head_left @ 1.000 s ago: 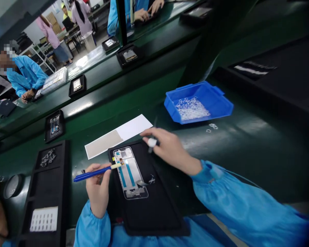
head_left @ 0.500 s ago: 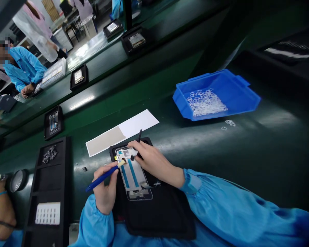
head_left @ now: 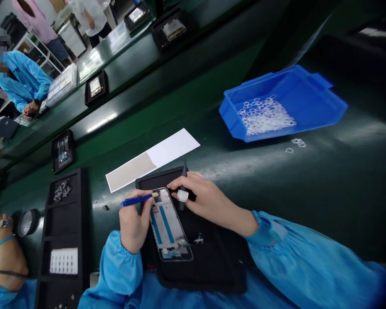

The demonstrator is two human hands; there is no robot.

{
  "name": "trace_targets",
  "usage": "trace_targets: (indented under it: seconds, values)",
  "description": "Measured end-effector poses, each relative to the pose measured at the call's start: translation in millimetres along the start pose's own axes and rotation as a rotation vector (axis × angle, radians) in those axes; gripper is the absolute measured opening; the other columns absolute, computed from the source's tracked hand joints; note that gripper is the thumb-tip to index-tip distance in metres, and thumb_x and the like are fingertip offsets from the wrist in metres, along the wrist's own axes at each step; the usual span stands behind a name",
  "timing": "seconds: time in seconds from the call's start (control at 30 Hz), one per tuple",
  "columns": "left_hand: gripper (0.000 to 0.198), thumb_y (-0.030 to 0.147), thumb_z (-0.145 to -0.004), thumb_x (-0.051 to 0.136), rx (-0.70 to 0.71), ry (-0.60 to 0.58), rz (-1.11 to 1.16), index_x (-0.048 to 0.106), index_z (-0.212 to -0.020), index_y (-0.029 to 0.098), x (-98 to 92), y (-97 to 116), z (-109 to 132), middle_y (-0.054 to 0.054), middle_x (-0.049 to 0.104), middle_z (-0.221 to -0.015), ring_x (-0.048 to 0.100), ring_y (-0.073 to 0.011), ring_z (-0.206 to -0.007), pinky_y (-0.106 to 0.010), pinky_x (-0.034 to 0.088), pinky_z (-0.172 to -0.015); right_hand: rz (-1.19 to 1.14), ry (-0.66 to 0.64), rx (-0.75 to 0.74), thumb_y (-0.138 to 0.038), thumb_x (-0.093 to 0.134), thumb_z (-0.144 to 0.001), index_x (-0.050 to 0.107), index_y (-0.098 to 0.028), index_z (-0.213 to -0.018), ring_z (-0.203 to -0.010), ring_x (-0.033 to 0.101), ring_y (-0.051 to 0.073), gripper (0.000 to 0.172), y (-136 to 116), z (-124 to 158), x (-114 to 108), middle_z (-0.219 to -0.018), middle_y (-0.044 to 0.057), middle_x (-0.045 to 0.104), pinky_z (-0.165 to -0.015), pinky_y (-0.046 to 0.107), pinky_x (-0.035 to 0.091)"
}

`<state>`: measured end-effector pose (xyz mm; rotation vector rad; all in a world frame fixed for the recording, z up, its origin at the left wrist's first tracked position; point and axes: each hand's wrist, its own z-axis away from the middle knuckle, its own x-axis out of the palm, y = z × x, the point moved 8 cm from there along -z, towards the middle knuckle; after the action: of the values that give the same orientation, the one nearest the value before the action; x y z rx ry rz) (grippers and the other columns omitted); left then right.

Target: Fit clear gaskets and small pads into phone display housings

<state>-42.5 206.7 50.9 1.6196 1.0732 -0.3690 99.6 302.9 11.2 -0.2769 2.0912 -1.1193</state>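
From my feed, the phone frame (head_left: 169,225) sits in a black tray (head_left: 212,266) at the table's near edge, so it stays put. Left hand (head_left: 133,225) pinches a blue stick (head_left: 138,199), tip on the frame's far end. Right hand (head_left: 206,199) curls around a dark tool (head_left: 182,189), wrist resting low.

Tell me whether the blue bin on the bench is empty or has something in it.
Not empty. The blue bin holds a loose heap of small white parts across its floor, with much of its floor bare.

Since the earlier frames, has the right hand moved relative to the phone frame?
Yes. The right hand came back from beyond the phone frame to its top edge.
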Motion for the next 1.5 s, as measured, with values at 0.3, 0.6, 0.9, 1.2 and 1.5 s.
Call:
trace_targets:
  seconds: [0.3,0.6,0.9,1.2,1.5]
  values:
    - [0.009,0.02,-0.094,0.057,0.064,-0.135,-0.128,0.054,-0.103,0.02,9.7,10.9,-16.3,-0.005,0.071,-0.097,0.07,-0.018,-0.089,-0.029,0.058,-0.077,0.11,-0.104,-0.063,-0.002,0.055,-0.073,0.054,-0.025,-0.096,-0.09,0.06,0.025,0.032,-6.4,4.6,12.3,-0.099,0.005,0.067,-0.103,0.054,0.04]
    - [0.009,0.021,-0.096,0.054,0.084,-0.163,-0.173,0.052,-0.105,0.02,13.6,15.1,-19.4,-0.006,0.07,-0.098,0.071,-0.0173,-0.089,-0.028,0.058,-0.078,0.121,-0.108,-0.061,-0.004,0.054,-0.072,0.052,-0.024,-0.097,-0.09,0.061,0.025,0.032,-6.3,3.9,12.1,-0.101,0.005,0.068,-0.103,0.055,0.042]
    - [0.009,0.019,-0.096,0.054,0.164,-0.17,-0.231,0.051,-0.105,0.02,14.1,26.8,-23.1,-0.006,0.07,-0.096,0.071,-0.017,-0.085,-0.027,0.057,-0.074,0.143,-0.116,-0.058,-0.004,0.055,-0.072,0.053,-0.023,-0.099,-0.093,0.061,0.026,0.034,-5.8,4.1,12.4,-0.1,0.006,0.067,-0.103,0.055,0.042]
    - [0.008,0.02,-0.096,0.053,0.152,-0.181,-0.219,0.051,-0.105,0.02,13.2,26.6,-23.6,-0.006,0.07,-0.095,0.071,-0.017,-0.086,-0.027,0.058,-0.075,0.151,-0.124,-0.048,-0.004,0.056,-0.071,0.053,-0.024,-0.097,-0.093,0.061,0.025,0.033,-5.5,4.0,13.1,-0.099,0.006,0.067,-0.103,0.055,0.042]
    - [0.008,0.021,-0.097,0.053,0.159,-0.175,-0.237,0.051,-0.104,0.02,13.6,26.8,-24.1,-0.006,0.07,-0.095,0.071,-0.0174,-0.084,-0.027,0.057,-0.073,0.15,-0.115,-0.058,-0.003,0.056,-0.071,0.054,-0.022,-0.098,-0.092,0.061,0.025,0.033,-4.9,5.4,13.1,-0.097,0.007,0.067,-0.103,0.055,0.042]
